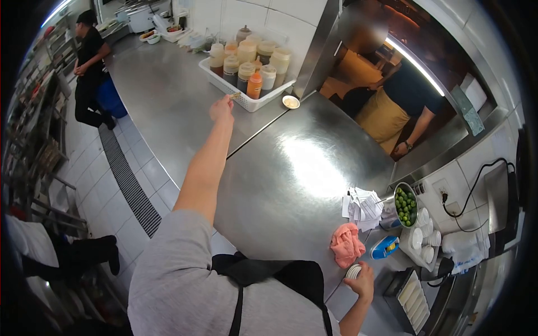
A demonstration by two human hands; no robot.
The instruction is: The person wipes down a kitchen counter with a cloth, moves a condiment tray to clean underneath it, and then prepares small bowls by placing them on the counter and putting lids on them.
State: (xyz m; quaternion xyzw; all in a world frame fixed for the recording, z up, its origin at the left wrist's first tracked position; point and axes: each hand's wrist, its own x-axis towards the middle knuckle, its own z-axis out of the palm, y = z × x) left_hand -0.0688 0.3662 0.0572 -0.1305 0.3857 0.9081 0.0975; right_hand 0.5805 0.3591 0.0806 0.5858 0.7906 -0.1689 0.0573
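My left hand [222, 110] is stretched far forward to the front rim of a white plastic basket [246, 103]. Its fingers are pinched at a small yellowish thing that I cannot make out. Inside the basket stand several squeeze bottles and jars, among them an orange sauce bottle [254, 85] nearest the hand. Close to my body on the right, my right hand [363, 281] is closed around a small stack of white sauce dishes [353, 271]. A crumpled pink cloth [347, 245] lies just beyond those dishes.
A small white dish [291, 102] of pale contents sits beside the basket on the steel counter [269, 151]. Paper slips [363, 208], a bowl of green limes [406, 205] and a blue packet [385, 247] line the right. People stand at left and beyond the pass window.
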